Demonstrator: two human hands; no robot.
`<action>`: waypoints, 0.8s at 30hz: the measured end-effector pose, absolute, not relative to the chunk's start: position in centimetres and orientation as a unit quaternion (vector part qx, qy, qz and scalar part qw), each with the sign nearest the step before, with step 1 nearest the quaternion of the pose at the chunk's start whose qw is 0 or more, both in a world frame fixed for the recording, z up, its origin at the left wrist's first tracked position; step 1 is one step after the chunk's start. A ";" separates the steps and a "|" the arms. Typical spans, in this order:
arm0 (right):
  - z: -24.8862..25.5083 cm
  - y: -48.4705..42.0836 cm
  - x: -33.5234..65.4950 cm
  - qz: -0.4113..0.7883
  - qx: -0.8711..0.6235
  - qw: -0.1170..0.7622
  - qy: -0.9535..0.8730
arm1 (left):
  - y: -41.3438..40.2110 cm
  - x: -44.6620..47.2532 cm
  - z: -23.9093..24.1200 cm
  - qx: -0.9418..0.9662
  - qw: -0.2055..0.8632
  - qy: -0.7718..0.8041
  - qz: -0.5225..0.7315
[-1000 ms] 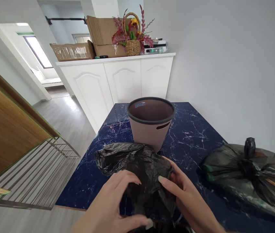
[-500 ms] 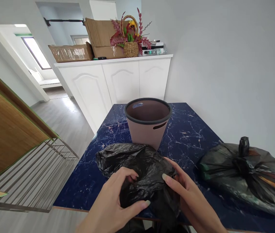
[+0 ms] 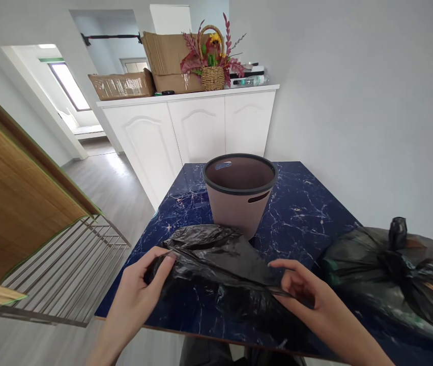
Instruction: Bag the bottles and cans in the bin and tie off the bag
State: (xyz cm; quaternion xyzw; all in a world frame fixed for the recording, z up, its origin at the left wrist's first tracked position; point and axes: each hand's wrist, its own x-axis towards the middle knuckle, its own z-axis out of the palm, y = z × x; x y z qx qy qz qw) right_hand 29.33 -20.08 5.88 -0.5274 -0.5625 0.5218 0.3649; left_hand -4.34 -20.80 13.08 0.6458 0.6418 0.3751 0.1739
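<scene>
A black plastic garbage bag (image 3: 224, 262) is stretched sideways between my two hands over the front of the blue table. My left hand (image 3: 142, 284) pinches the bag's left end between thumb and fingers. At the opposite end, my right hand (image 3: 304, 292) grips the edge low with the thumb, its index finger raised and curled. Just behind the bag stands an upright brownish-pink trash can (image 3: 235, 208) with a dark rim and handle slots. The bag hides part of its base.
A filled, knotted black garbage bag (image 3: 392, 274) lies at the table's right. The blue marbled tabletop (image 3: 300, 213) meets a white cabinet (image 3: 197, 127) bearing cardboard boxes (image 3: 124, 85) and a flower basket (image 3: 212, 79). A metal rack (image 3: 67, 274) stands left.
My hands have moved apart, left hand leftward and right hand slightly rightward. The bunched bag is now drawn out flat and taut between them. The view has shifted slightly.
</scene>
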 end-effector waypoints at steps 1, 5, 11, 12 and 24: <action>6.1 -20.0 29.6 0.495 -0.533 0.363 -0.582 | -20.8 -4.5 13.3 0.652 0.173 0.639 0.370; 7.9 -19.2 30.8 0.425 -0.538 0.373 -0.626 | -21.0 -5.4 14.1 0.697 0.188 0.604 0.336; 10.4 -18.6 31.2 0.416 -0.498 0.360 -0.670 | -20.0 -7.3 15.6 0.714 0.094 0.605 0.340; 10.5 -18.8 30.9 0.424 -0.489 0.356 -0.674 | -19.8 -7.2 15.8 0.710 0.039 0.608 0.353; 10.6 -22.8 25.2 0.536 -0.565 0.381 -0.499 | -23.1 1.3 13.5 0.781 0.169 0.482 0.361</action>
